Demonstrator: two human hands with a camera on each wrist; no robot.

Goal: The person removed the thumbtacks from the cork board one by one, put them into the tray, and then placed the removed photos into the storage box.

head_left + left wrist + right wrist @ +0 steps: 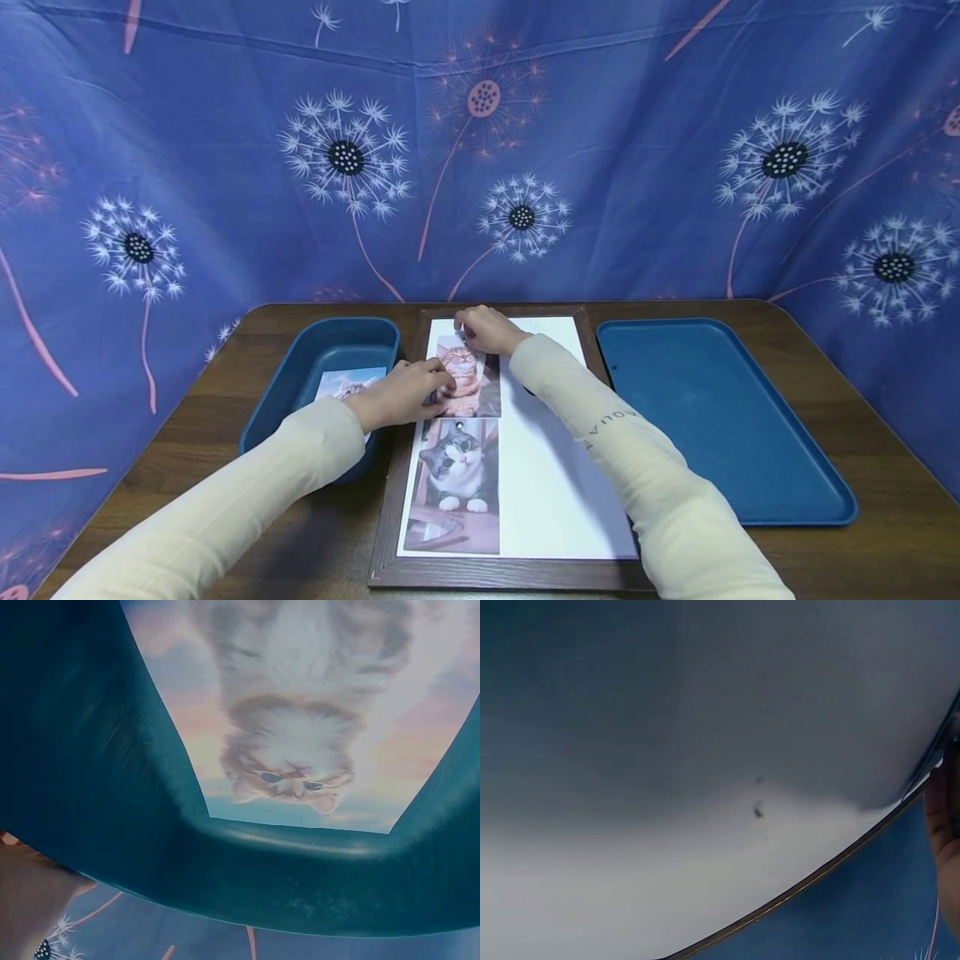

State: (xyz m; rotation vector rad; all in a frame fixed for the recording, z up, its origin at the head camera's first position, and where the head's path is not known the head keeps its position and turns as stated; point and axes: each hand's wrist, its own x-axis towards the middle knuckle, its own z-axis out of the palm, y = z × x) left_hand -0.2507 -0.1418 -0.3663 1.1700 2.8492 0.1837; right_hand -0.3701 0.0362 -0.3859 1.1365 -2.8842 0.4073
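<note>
My left hand [405, 392] rests its fingertips on the left side of a photo of an orange cat [467, 379], which lies on a wood-framed white board [558, 467]. At the top edge of this photo, my right hand [491, 330] has its fingers bent and pinches a small silvery piece, mostly covered by the fingers. Directly below lies a grey-and-white cat photo [457, 492], with a small silvery fastener [460, 425] at its top. In the right wrist view my right hand [946, 840] shows only at the edge.
A deep blue bin [273, 408] stands left of the board, under my left forearm, with a kitten photo [292, 742] inside. On the right lies a flat blue tray [720, 417]. Behind the wooden table [862, 467] hangs a blue dandelion-print cloth [615, 150].
</note>
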